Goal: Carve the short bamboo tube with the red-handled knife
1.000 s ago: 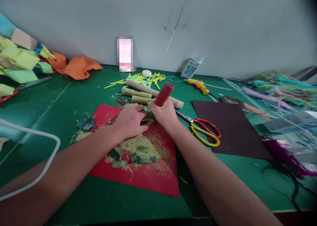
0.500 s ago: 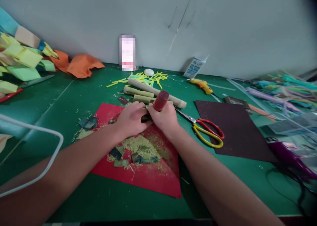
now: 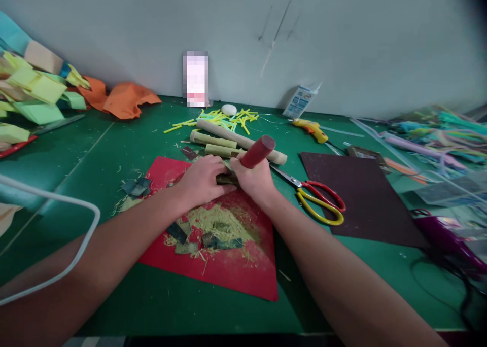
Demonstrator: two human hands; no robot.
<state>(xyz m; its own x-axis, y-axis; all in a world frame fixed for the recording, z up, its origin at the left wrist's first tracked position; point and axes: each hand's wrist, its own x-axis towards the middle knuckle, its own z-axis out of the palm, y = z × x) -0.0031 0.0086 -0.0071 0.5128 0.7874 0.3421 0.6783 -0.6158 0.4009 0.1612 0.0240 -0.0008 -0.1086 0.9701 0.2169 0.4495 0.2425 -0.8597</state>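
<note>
My right hand (image 3: 253, 179) is closed round a tool with a thick, round red handle (image 3: 258, 151). The handle sticks up past my thumb and leans to the right; the tool's working end is mostly hidden. Beside it, my left hand (image 3: 203, 179) presses down on a dark, tube-like bamboo piece (image 3: 226, 178) that shows between both hands. Under them lies a red sheet (image 3: 243, 283), strewn with pale shavings and dust (image 3: 216, 217) and several dark green scraps (image 3: 220, 241). Just behind the hands rest bamboo pieces (image 3: 224, 152) and a long pale stick (image 3: 243, 141).
Scissors (image 3: 319, 202) with red and yellow handles lie at the right, partly on a dark sheet (image 3: 361, 200). Further back are a yellow glue gun (image 3: 310, 129), a carton (image 3: 300, 101), yellow strips (image 3: 180, 125) and a phone-like screen (image 3: 196, 78). A white cable (image 3: 89, 230) crosses my left forearm.
The red handle has tipped to the right and risen a little, with my right hand turning along with it. My left hand stays almost in place on the bamboo piece.
</note>
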